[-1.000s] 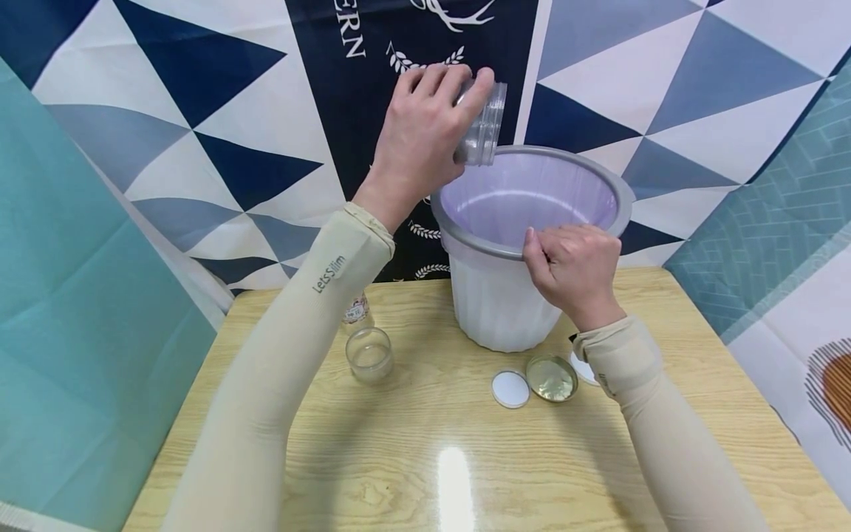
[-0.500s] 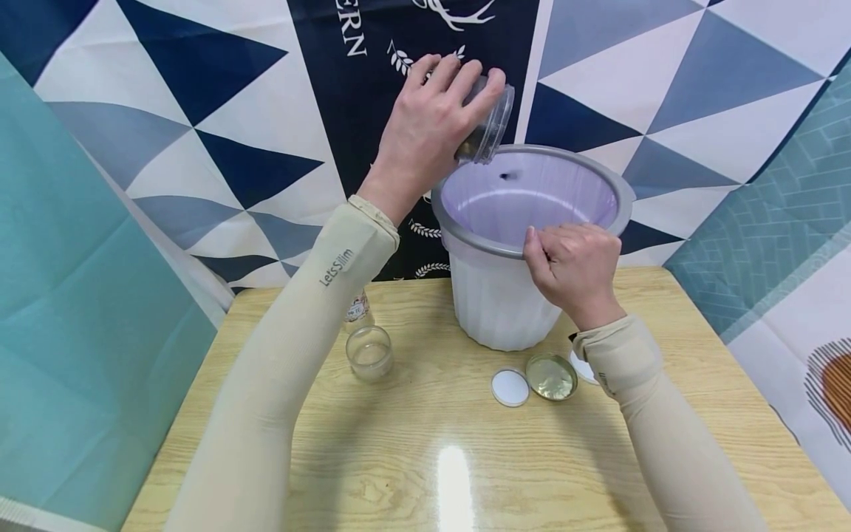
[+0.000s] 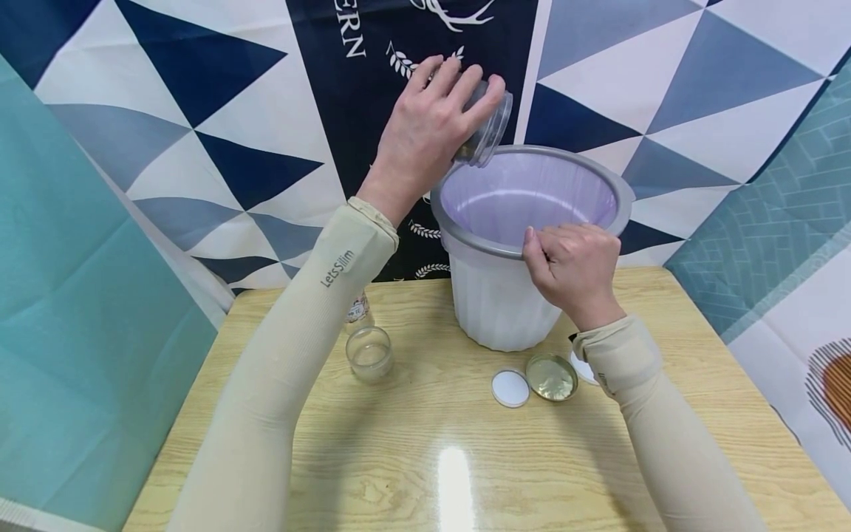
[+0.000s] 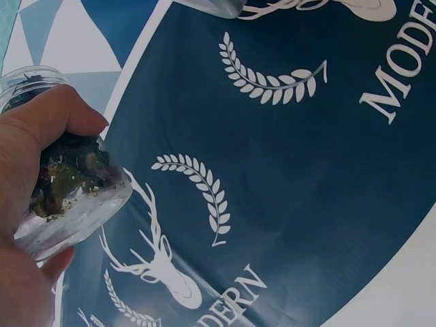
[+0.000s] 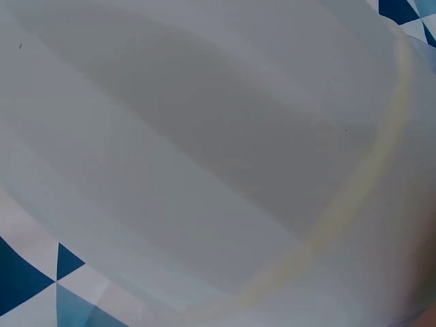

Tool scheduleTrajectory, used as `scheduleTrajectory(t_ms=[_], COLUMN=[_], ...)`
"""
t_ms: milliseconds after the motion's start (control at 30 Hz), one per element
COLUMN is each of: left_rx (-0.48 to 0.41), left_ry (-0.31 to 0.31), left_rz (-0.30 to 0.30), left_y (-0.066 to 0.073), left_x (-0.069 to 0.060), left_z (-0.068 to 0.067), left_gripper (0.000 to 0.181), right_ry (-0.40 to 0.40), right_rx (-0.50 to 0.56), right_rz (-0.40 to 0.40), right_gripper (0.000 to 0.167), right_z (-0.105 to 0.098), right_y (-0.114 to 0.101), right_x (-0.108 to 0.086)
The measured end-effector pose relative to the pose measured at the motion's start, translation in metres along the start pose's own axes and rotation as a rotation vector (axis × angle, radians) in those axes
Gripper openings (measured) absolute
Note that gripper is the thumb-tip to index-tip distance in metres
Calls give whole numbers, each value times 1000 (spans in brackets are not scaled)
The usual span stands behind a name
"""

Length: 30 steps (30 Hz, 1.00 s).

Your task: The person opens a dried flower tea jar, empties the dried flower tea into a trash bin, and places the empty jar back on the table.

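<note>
My left hand (image 3: pixel 435 118) grips a clear jar (image 3: pixel 488 137), tilted mouth-down above the left side of the bin's rim. In the left wrist view the jar (image 4: pixel 75 184) contains dark, leafy dried bits, some yellowish; my left thumb and fingers (image 4: pixel 41 129) wrap round it. My right hand (image 3: pixel 575 266) grips the near right rim of the purple-lined waste bin (image 3: pixel 501 295), fingers curled over its grey edge. The bin's pale wall (image 5: pixel 204 150) fills most of the right wrist view. The bin's floor is hidden from the head view.
A small glass jar (image 3: pixel 369 355) stands on the wooden table (image 3: pixel 399 443), with a labelled bottle (image 3: pixel 359 312) behind it, partly hidden by my left sleeve. Before the bin lie a white disc (image 3: pixel 510 389), a gold lid (image 3: pixel 552 377) and another white disc (image 3: pixel 583 367). Patterned cloth (image 3: pixel 266 148) hangs behind.
My left hand has shifted slightly right and tilted the jar, and dark contents now show near its mouth. A dark bit seen inside the bin half a second ago is out of sight. The right hand stays put.
</note>
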<state>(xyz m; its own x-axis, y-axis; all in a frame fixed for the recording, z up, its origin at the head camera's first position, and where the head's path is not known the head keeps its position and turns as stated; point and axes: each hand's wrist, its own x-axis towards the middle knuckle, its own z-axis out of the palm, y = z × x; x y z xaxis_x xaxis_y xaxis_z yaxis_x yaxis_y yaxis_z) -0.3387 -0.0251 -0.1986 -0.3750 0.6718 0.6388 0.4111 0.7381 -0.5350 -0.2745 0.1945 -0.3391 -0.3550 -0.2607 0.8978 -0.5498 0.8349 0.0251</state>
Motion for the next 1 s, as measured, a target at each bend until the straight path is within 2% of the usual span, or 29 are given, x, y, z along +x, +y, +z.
scheduleTrajectory(t_ms=[367, 700, 1000], left_rx=[86, 54, 61], left_ry=[36, 24, -8], left_rz=[67, 42, 58], left_y=[1, 4, 5], left_x=[1, 3, 1], left_z=[1, 0, 3], left_gripper=[55, 52, 50], right_ry=[2, 13, 8], right_rx=[0, 1, 8], right_rz=[2, 0, 4], right_gripper=[57, 55, 56], right_z=[-1, 0, 0], right_y=[1, 1, 0], right_x=[-1, -1, -2])
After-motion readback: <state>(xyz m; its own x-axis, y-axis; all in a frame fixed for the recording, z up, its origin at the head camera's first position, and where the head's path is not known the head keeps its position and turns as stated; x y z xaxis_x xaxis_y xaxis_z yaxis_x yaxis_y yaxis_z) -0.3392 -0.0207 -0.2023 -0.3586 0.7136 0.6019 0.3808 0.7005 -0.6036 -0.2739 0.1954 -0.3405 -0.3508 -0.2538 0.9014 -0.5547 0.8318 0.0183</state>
